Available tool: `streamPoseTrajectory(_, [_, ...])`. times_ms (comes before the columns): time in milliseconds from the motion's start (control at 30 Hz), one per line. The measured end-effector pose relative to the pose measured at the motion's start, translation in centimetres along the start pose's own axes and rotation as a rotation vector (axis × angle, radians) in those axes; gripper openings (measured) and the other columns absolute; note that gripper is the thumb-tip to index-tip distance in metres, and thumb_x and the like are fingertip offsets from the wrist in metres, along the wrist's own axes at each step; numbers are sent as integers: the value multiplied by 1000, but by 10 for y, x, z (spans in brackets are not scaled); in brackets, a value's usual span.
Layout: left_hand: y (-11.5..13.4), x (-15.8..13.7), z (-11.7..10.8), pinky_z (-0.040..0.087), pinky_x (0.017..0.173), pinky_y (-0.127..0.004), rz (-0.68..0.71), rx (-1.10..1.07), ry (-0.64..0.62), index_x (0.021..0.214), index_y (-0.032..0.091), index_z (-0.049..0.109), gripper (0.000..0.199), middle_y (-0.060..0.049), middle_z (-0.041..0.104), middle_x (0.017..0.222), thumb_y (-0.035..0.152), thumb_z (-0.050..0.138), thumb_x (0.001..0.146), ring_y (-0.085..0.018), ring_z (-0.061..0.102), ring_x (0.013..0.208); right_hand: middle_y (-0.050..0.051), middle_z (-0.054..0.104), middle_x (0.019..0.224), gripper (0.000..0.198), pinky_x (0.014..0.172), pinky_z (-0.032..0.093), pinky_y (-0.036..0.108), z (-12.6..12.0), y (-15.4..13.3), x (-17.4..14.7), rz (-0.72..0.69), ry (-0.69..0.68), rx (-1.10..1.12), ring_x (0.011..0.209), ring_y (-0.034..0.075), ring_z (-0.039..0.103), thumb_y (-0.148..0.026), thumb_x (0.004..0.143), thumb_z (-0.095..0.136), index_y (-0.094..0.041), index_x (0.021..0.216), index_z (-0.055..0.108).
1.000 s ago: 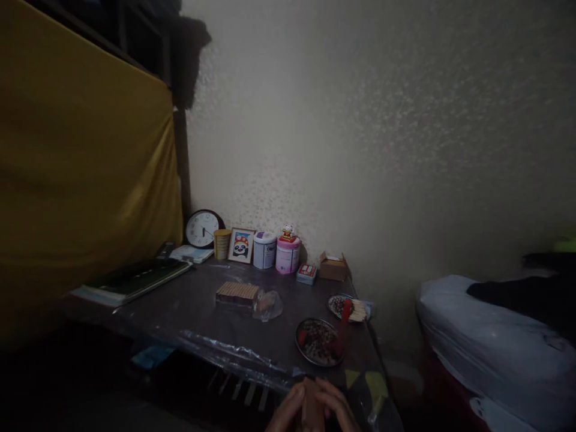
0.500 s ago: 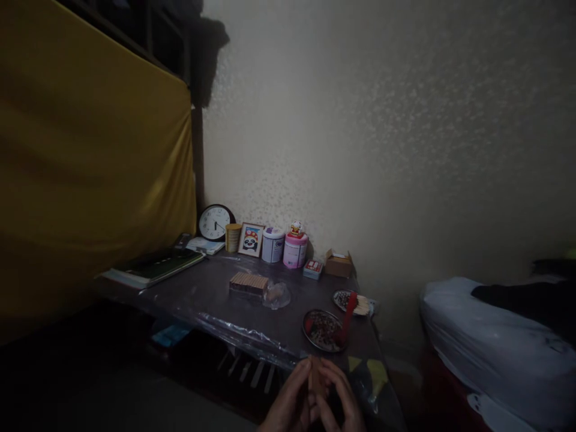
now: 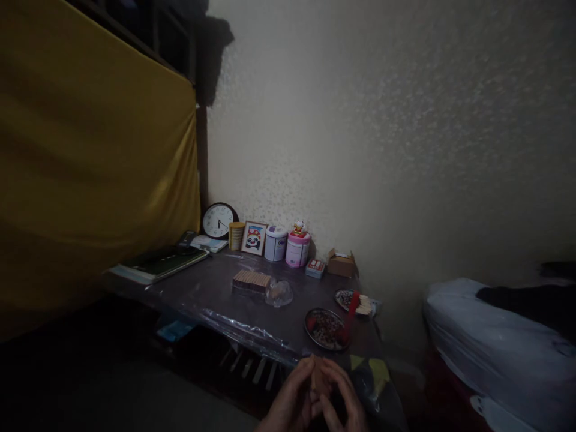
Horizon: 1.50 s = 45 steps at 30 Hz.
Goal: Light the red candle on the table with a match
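Near the bottom edge of the head view, my left hand (image 3: 291, 393) and my right hand (image 3: 341, 393) meet around a small brown cardboard-like piece (image 3: 316, 379). Fingers of both hands are closed on it, hiding much of its shape. Just beyond them on the table lies a round metal plate (image 3: 326, 347) with small dark and pale bits, and a red spoon-like tool (image 3: 350, 318) rests in it. A second plate (image 3: 341, 298) behind holds similar bits beside pale sticks (image 3: 363, 306).
A row of thin brown pieces (image 3: 251, 281) stands mid-table beside a crumpled clear plastic bag (image 3: 279, 294). At the back are a clock (image 3: 219, 221), a framed panda picture (image 3: 254, 238), two tins (image 3: 297, 249) and a cardboard box (image 3: 341, 264). Clear plastic covers the table (image 3: 202, 294).
The held piece has turned slightly between my fingers, which stay closed on it. The view has shifted a little, so the table's things appear slightly further right.
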<state>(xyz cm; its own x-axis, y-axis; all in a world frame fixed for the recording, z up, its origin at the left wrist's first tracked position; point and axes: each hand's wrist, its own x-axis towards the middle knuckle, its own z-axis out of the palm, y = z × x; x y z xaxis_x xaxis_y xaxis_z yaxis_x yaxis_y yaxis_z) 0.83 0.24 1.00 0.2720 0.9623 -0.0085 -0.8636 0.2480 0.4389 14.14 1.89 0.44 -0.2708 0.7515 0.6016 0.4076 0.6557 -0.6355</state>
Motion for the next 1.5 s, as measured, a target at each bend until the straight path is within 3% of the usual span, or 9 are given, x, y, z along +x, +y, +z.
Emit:
streamPoseTrajectory(367, [-1,-3,3,43,64,-20,-2,39,-23,98,21,56,16,0,63,83,29,56,84,-9,60,71,5,59,126,33,94,48,28,-2,0,-1,21,-25,107,116,21,55,-25,82,56,-27,115,59])
streamPoseTrajectory(500, [-2,-3,5,41,60,-19,-23,10,-2,96,22,57,15,2,63,77,30,58,83,-8,58,63,6,59,126,37,96,47,29,-2,0,-2,34,-27,136,117,21,55,-22,80,56,-26,117,58])
streamPoseTrajectory(700, [0,-7,10,44,64,-22,-6,18,-39,97,22,57,14,0,67,83,28,53,86,-10,62,68,6,58,127,36,98,45,31,-2,-2,-1,130,-46,261,119,22,53,-25,82,53,-25,117,58])
streamPoseTrajectory(833, [-1,-7,9,45,72,-25,-5,38,-53,99,22,56,15,-2,69,88,29,51,87,-13,64,76,7,59,128,39,95,46,31,0,0,-2,264,-47,409,118,23,54,-31,82,56,-26,120,57])
streamPoseTrajectory(1033, [-4,-3,2,46,73,-26,-14,35,-21,104,22,54,20,-4,70,90,31,53,86,-13,65,75,8,60,125,42,94,47,35,1,-6,0,413,-82,578,116,26,54,-42,79,59,-25,118,57])
streamPoseTrajectory(1200, [3,-5,6,46,73,-25,-19,35,33,110,22,52,25,-4,69,89,30,51,87,-13,65,79,7,57,129,48,99,40,38,-8,-11,4,459,-98,722,121,26,49,-41,71,68,-26,116,58])
streamPoseTrajectory(1367, [7,-10,12,47,66,-24,-99,97,11,112,21,52,28,-4,68,89,31,51,86,-13,64,76,5,70,98,28,86,45,32,-19,-10,10,524,-71,616,96,24,62,-43,74,65,-22,93,68])
streamPoseTrajectory(1500, [4,-12,10,46,61,-22,-187,162,-42,107,15,55,28,-6,67,82,33,51,86,-12,63,72,0,64,70,24,63,45,24,-19,-7,9,580,-46,662,67,15,59,-41,74,66,-19,84,68])
